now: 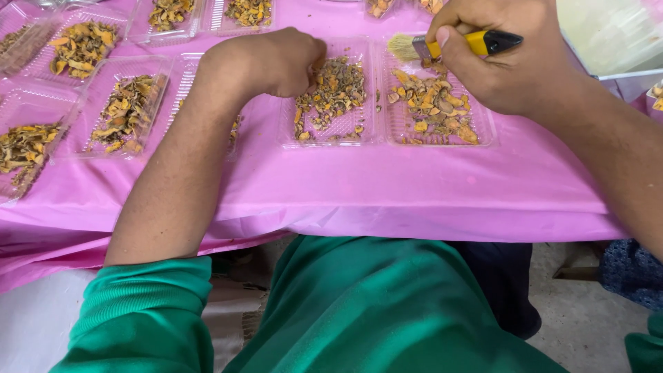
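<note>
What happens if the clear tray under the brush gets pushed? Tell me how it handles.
The clear tray looks thin and ribbed, so it probably flexes and weighs little. On the smooth pink cover it likely slides easily. Its loose dried pieces may spill if tilted.

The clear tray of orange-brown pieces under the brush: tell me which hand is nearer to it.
Right. The right hand hovers over that tray, holding the yellow-handled brush. The left hand is off to its side, over the neighbouring tray.
</note>
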